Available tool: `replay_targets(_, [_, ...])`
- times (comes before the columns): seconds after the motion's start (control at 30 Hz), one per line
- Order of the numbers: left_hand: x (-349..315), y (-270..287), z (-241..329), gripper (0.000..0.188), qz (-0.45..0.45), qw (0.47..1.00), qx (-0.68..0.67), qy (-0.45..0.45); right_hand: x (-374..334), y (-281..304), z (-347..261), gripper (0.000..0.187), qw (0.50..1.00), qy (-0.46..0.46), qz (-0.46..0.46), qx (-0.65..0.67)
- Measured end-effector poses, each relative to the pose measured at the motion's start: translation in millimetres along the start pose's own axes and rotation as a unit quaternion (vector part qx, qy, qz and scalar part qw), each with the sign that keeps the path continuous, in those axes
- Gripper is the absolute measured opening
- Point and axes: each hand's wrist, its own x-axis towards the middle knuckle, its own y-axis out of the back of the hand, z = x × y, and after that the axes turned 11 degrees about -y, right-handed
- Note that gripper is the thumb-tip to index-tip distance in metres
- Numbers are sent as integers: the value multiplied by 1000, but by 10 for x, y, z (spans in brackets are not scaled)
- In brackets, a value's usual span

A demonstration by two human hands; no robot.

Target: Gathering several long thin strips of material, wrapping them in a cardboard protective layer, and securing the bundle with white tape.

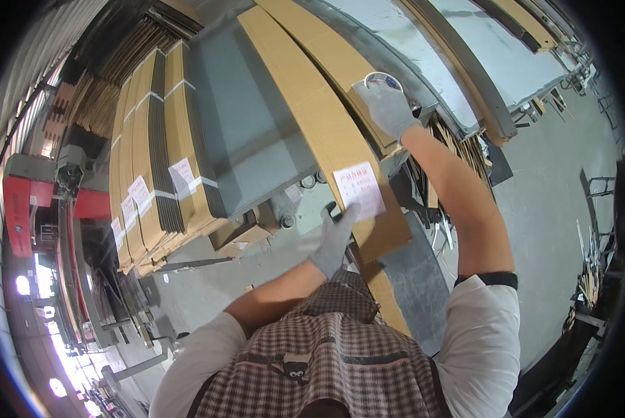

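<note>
A long brown cardboard piece (291, 76) stretches from the far side toward my body. On its near end lies a white paper label (359, 190) with red print. My left hand (335, 239), in a grey glove, is at the cardboard's left edge, thumb at the label's lower left corner and fingers apart. Farther off to the right, my gloved right hand (389, 108) is closed on a roll of tape (383, 78), whose rim shows past the fingers. The hand is over a second cardboard piece (312, 35); its fingertips are partly hidden.
Strapped stacks of cardboard (141, 139) with paper labels stand at the left beside a grey tabletop (246, 125). Pale sheets (459, 56) lie at the far right. Thin offcuts (434, 188) stick out below my right arm. A red machine (19, 212) stands far left.
</note>
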Motion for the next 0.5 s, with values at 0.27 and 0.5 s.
replay_targets(0.27, [-435, 326, 648, 74, -30, 974, -116, -195, -470, 1859, -534, 60, 948, 36, -221, 225])
replay_targets(0.5, [-544, 361, 843, 24, -224, 935, -89, -262, -999, 2057, -759, 57, 814, 154, -451, 333])
